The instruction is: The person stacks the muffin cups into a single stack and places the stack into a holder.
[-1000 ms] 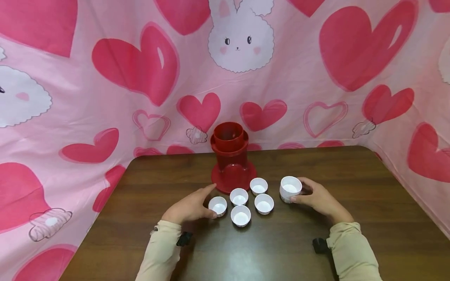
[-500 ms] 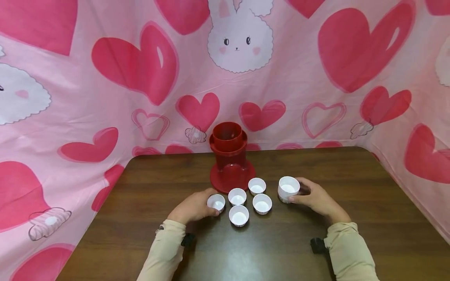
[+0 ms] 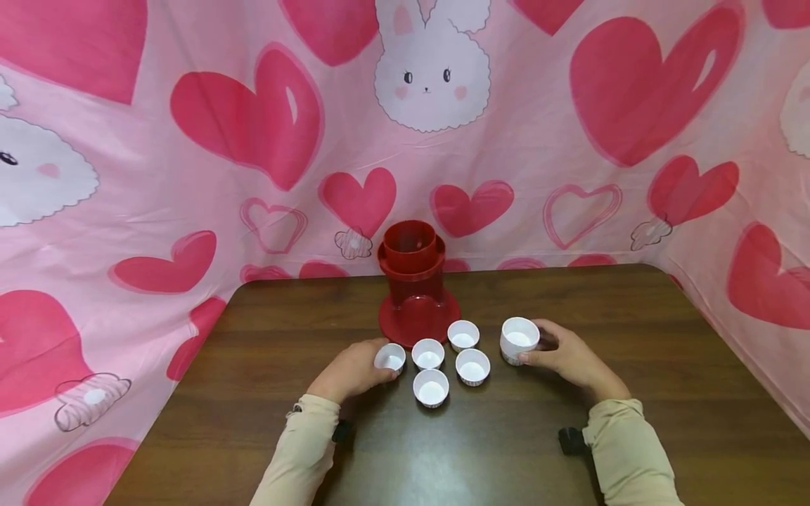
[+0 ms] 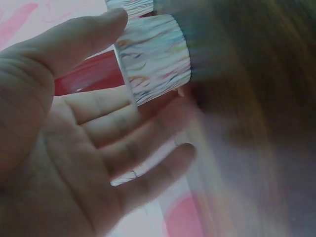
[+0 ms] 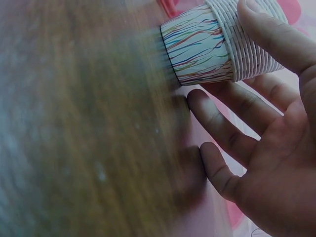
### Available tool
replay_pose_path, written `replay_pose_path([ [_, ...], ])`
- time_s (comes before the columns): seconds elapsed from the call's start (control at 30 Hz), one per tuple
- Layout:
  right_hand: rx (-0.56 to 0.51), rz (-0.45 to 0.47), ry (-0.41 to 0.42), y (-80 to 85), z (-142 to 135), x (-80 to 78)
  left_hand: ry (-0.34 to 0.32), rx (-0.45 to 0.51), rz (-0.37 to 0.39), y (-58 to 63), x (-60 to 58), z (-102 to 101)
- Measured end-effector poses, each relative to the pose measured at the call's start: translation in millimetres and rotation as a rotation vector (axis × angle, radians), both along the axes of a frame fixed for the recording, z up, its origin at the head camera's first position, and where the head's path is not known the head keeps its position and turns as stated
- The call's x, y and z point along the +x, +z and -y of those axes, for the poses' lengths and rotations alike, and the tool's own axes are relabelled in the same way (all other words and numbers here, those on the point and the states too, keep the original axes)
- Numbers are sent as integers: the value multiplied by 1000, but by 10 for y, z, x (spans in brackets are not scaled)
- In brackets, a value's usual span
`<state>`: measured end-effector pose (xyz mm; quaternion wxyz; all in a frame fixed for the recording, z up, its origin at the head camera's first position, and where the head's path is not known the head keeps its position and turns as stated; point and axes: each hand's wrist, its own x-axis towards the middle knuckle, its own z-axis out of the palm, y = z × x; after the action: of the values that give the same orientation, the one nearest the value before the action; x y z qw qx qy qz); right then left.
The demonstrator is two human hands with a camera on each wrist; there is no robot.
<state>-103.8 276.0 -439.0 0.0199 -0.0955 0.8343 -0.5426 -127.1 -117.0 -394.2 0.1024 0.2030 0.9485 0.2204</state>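
At the left end of the group, my left hand pinches a small white paper baking cup between thumb and fingers. In the left wrist view this baking cup has coloured wavy lines on its side. My right hand holds a stack of nested baking cups on the table, its thumb on the near side. The right wrist view shows several rims on the stack. Between the hands stand a front baking cup, a middle one and others, upright with mouths up.
Behind the cups stands a red plastic holder with a round base and an open cylinder on top. All of it is on a brown wooden table. A pink heart-patterned cloth hangs behind and at the sides.
My left hand has closed its fingers round the leftmost baking cup and shifted it slightly away from me. The right hand keeps its hold on the stack in place.
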Motion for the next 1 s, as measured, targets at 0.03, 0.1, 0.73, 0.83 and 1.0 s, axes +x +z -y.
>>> replay_pose_path([
  [0.03, -2, 1, -1, -4, 2, 3, 6, 5, -3, 2, -1, -1],
  [0.1, -7, 4, -2, -8, 5, 9, 34, 23, -13, 2, -1, 4],
  [0.73, -14, 1, 3, -1, 15, 18, 178, 284, -125, 46, -55, 29],
  [0.83, -13, -4, 1, 1, 16, 19, 169, 300, -124, 60, -53, 29],
  [1.0, -16, -12, 11, 23, 19, 14, 172, 298, -102, 93, -53, 32],
])
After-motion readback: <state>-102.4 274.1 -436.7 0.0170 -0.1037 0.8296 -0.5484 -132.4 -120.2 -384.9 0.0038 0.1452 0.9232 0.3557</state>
